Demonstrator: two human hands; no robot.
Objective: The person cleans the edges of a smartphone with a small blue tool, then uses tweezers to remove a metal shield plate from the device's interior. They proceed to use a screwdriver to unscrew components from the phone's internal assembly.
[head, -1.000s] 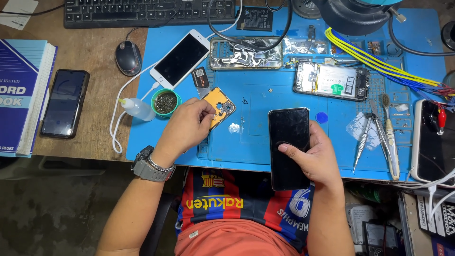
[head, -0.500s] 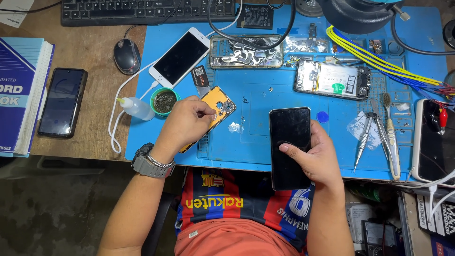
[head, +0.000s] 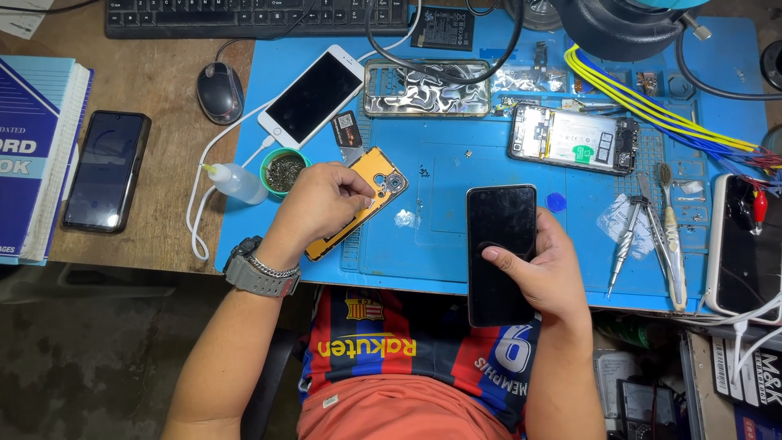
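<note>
My right hand (head: 547, 273) grips the black phone (head: 499, 253); left hand (head: 323, 202) pinches the orange frame (head: 358, 202) beside it; tiny screws (head: 423, 172) could scatter

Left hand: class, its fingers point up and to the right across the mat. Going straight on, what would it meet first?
The left hand already rests on the orange phone back cover; beyond its camera corner, probably the opened phone, though height is unclear.

Counted across the frame are two hands, left (head: 326, 204) and right (head: 542, 273), four intact phones, at centre (head: 501, 244), upper centre (head: 314, 94), left (head: 106, 169) and right edge (head: 745, 244), one opened phone (head: 573, 138), one orange back cover (head: 366, 195), one mouse (head: 220, 91) and one keyboard (head: 244, 15).
</note>
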